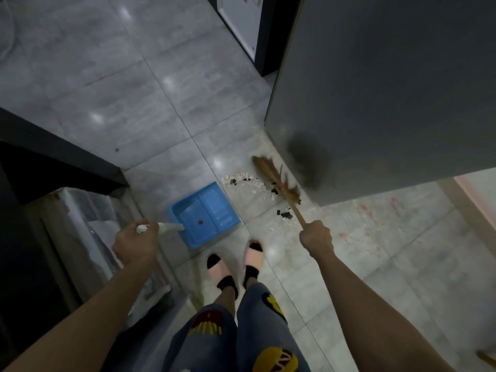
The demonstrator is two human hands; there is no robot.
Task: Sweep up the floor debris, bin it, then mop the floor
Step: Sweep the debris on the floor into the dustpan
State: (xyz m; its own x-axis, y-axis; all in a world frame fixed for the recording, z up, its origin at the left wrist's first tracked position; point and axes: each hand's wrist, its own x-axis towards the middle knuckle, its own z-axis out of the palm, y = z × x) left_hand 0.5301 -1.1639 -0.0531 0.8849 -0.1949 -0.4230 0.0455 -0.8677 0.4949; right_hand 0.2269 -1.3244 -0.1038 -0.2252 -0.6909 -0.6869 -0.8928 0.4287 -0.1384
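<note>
A blue dustpan (206, 213) rests on the grey tiled floor just ahead of my feet, one dark scrap inside it. My left hand (134, 244) is closed around its white handle (166, 227). My right hand (316, 237) grips the wooden handle of a straw broom (273, 178), whose blurred bristles touch the floor to the right of the pan. White and black debris (249, 181) lies scattered between the pan and the broom, with more dark bits (285, 214) nearer my right hand.
A tall grey cabinet or fridge (389, 89) stands close on the right, beside the broom. A dark counter edge (53, 157) and a plastic-wrapped object (88, 218) crowd the left. A dark-framed doorway (241, 30) lies ahead. Pink stains (370, 210) mark the tiles at right.
</note>
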